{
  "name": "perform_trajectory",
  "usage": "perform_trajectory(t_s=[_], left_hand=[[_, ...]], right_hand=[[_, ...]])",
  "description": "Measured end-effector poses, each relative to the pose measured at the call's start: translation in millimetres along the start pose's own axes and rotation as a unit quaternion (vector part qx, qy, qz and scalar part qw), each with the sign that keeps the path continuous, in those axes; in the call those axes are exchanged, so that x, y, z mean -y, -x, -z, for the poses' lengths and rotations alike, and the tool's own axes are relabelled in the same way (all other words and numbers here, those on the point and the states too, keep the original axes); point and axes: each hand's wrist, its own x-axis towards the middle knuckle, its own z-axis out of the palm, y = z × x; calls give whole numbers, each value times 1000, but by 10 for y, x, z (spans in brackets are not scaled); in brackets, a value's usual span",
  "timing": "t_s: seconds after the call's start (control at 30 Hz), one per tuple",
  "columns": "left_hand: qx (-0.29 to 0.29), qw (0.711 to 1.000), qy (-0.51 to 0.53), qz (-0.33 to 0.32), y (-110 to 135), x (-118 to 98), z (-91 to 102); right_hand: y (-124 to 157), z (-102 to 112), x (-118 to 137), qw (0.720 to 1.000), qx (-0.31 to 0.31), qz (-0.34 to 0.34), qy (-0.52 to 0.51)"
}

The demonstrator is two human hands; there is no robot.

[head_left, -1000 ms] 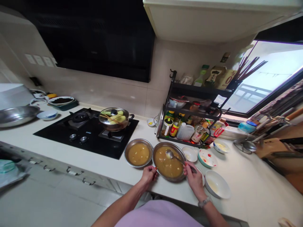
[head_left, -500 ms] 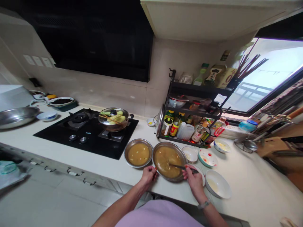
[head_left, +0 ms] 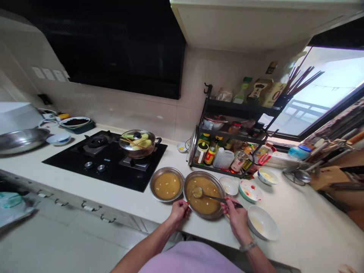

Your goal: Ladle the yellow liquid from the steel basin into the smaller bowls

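Two steel dishes of yellow-brown liquid stand side by side on the white counter [head_left: 295, 223]. My left hand [head_left: 179, 211] is closed on the near rim of the larger right dish [head_left: 203, 194]. My right hand [head_left: 234, 213] is closed on the handle of a metal spoon [head_left: 210, 195]. The spoon's bowl lies at the liquid's surface towards the dish's left side. The smaller left dish [head_left: 166, 184] has pale lumps floating in it.
A black two-burner hob [head_left: 108, 161] holds a lidded pot [head_left: 138, 143] with corn pieces. A black rack [head_left: 233, 140] of bottles and jars stands behind the dishes. Small bowls [head_left: 262, 223] sit to the right. A steel basin [head_left: 19, 139] is far left.
The spoon went from lifted at the back of the dish, down into the liquid, and now surfaces at the left. My left hand kept its hold on the rim.
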Motion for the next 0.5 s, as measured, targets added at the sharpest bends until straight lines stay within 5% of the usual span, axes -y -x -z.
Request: perform_trajectory(t_s=[0.5], left_hand=[[-4,1000,-2,-3,-21,16,9]], right_hand=[[0,-147,121,998,4,-27,-65]])
